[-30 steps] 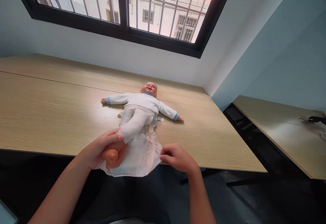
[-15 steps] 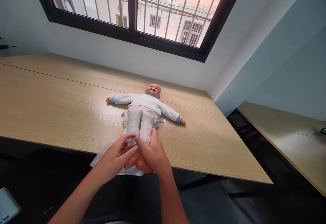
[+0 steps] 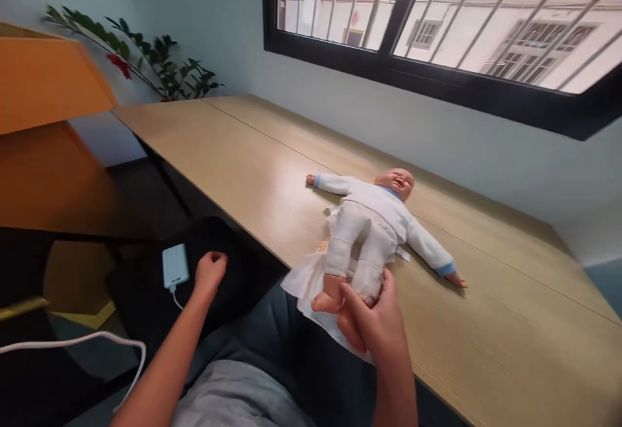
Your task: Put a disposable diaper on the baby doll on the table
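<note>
At lower left, near a pale power bank [image 3: 175, 266], the left hand [image 3: 210, 273] is curled, contents undeterminable; at lower centre, the diaper [image 3: 304, 279] lies spread beneath the doll [image 3: 370, 200], right of centre, apparently not yet folded up or fastened, the right hand [image 3: 383, 320] grasping the doll's lower leg.

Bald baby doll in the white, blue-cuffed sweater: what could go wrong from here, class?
The white disposable diaper overhangs the pale wooden table, so it might slide. Only the right hand holds the doll, at a lower leg near the edge; a tug could shift it. The left hand is off the doll, so the other leg may flop loose.
</note>
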Motion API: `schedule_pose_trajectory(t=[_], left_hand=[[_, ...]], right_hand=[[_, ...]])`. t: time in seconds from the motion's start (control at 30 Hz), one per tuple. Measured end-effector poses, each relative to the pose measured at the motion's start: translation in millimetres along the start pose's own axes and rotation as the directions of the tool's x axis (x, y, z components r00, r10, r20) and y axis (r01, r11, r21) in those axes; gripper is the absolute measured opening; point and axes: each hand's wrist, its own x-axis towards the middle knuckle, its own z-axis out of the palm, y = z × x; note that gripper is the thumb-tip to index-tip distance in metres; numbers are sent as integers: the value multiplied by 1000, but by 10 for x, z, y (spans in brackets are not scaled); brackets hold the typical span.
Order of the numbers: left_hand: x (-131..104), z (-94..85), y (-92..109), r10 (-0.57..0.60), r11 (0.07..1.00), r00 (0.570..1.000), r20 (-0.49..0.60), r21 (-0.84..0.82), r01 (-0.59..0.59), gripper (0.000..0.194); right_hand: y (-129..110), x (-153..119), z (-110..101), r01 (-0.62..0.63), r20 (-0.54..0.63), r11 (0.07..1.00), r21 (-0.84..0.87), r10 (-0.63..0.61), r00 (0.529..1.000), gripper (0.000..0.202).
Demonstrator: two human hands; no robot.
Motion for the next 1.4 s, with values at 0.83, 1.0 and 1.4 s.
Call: schedule_pose_trajectory(t=[0.83,1.0,1.4], left_hand=[[519,357,-1001,-12,858,994,-109,509,66,75],[457,276,-753,-38,886,993,-110,456,84,76],[-1347,-3,1509,877,479,460,140,-330,-814,20]], right_hand=[[98,-23,119,-18,-21,995,100,20,1000,93],[140,-20,145,-25,-30,992,124,29,999,92],[-225,-52,97,104,-62,963,-250,-123,991,107]])
